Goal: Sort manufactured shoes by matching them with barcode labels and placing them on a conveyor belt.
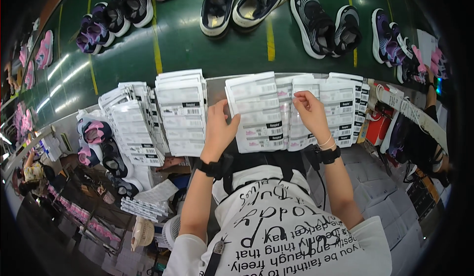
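Several stacks of white printed label sheets lie side by side along the near edge of the bench. My left hand (220, 129) is at the left edge of the middle label sheets (257, 110), its thumb at that edge and apart from the fingers; it is open. Over the label sheets to the right (305, 125), my right hand (312, 114) has its fingers bent together in a pinch near the upper part. Whether a sheet is between its fingertips is too small to tell. Another label stack (180, 113) stands left of my left hand.
Beyond the sheets stretches a green conveyor belt (182, 53) with yellow lines, carrying dark sneakers (217, 9) and purple shoes (94, 34). More shoes (113, 157) sit at the left. At the right are a red box (379, 127), a white power strip (410, 110) and another person's arm (431, 90).
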{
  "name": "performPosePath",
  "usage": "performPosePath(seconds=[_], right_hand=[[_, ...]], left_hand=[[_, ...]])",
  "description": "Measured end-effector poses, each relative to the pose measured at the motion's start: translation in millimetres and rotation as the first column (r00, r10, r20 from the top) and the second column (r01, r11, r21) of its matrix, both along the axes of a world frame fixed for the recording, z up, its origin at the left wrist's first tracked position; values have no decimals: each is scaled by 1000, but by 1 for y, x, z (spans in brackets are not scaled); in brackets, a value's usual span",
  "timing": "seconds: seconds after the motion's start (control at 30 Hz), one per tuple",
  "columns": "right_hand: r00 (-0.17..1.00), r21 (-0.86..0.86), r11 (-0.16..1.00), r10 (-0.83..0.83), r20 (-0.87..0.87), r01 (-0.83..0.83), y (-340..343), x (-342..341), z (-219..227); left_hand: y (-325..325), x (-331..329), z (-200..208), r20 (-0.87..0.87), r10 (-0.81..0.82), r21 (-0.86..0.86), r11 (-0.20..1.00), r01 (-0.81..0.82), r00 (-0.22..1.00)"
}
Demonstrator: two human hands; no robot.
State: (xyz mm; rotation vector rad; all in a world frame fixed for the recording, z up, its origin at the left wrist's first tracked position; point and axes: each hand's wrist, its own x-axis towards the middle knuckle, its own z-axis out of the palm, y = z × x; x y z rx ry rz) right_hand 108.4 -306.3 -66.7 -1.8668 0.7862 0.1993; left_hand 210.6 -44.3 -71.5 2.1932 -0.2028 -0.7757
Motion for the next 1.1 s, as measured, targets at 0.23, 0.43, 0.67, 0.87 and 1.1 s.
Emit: performPosePath(seconds=[0.23,0.43,0.67,0.87,1.1], right_hand=[[790,-691,700,522,321,-182,23,178,39],[787,-420,708,616,-28,-568,1,268,-17],[702,-509,766,607,371,-393,11,158,18],[939,4,968,244,242,-253,48,60,62],[723,-215,758,652,229,-616,93,20,86]], left_hand=[[-24,83,36,38,76,18,997,-77,996],[-53,126,55,63,107,-25,994,-106,992],[-49,104,41,90,141,-149,981,-126,986],[-32,25,54,169,-37,-164,984,65,985],[20,-69,63,103,-218,-119,966,230,970]])
